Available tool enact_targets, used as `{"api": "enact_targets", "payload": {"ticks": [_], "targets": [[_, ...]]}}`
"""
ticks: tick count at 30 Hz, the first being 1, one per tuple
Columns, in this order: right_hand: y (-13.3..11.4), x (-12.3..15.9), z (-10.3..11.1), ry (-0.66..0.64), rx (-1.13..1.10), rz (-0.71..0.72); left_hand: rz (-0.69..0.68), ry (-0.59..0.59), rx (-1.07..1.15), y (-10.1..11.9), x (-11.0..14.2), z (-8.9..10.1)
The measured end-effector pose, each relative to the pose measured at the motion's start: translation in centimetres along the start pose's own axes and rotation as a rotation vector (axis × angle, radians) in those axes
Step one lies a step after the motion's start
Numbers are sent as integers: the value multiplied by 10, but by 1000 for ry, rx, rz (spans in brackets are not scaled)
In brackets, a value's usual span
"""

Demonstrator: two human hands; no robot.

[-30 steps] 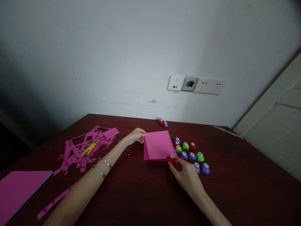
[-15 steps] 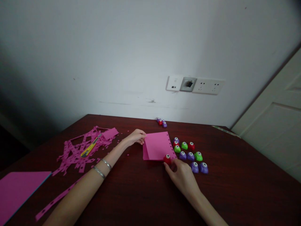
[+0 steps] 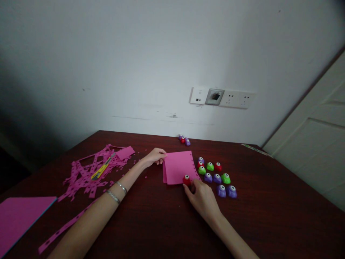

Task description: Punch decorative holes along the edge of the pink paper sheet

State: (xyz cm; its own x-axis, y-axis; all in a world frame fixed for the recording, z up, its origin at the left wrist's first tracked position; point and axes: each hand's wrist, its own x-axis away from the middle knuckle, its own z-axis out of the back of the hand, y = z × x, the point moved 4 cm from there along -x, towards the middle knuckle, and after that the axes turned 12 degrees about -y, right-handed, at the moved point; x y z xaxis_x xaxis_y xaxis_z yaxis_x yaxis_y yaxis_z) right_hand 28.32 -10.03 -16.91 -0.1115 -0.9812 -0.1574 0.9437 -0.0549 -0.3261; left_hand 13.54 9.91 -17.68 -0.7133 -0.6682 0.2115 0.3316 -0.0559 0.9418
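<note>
A folded sheet of pink paper (image 3: 178, 165) has small holes along its right edge. My left hand (image 3: 155, 157) is closed, pinching the paper at its upper left corner. My right hand (image 3: 202, 197) grips a small red craft punch (image 3: 186, 179) at the paper's near edge, thumb at its near side. Whether the paper sits inside the punch's slot is hidden. Just right of the paper stand several purple, red and green craft punches, among them a green punch (image 3: 225, 178) and a purple punch (image 3: 231, 191).
Pink paper scraps (image 3: 86, 172) lie on the left, with a yellow utility knife (image 3: 102, 167) on top. A large pink sheet (image 3: 24, 219) is at the near left. More small punches (image 3: 184, 140) stand by the wall. A thin strip (image 3: 256, 149) lies at the far right edge.
My right hand has slid the red punch a little left along the paper's near edge. My left hand still pinches the paper; the view has shifted slightly.
</note>
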Motion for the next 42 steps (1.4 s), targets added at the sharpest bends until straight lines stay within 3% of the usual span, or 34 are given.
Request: {"api": "enact_targets", "payload": {"ticks": [7, 10, 16, 18, 21, 26, 42], "targets": [[-4, -1, -3, -15, 57, -6, -20, 7, -41, -3, 0, 2], [-4, -1, -5, -11, 68, 8, -31, 25, -162, -3, -2, 2], [0, -1, -7, -28, 38, 32, -188, 322, -691, 18, 5, 3], [2, -1, -7, -27, -3, 53, -250, 271, -839, 26, 9, -5], [7, -1, -8, -25, -80, 79, -311, 39, -952, 32, 12, -24], [12, -1, -12, -51, -141, 100, -220, -187, -1054, 29, 13, -42], [0, 1, -9, -129, -40, 48, -162, -225, -1018, 22, 9, -41]]}}
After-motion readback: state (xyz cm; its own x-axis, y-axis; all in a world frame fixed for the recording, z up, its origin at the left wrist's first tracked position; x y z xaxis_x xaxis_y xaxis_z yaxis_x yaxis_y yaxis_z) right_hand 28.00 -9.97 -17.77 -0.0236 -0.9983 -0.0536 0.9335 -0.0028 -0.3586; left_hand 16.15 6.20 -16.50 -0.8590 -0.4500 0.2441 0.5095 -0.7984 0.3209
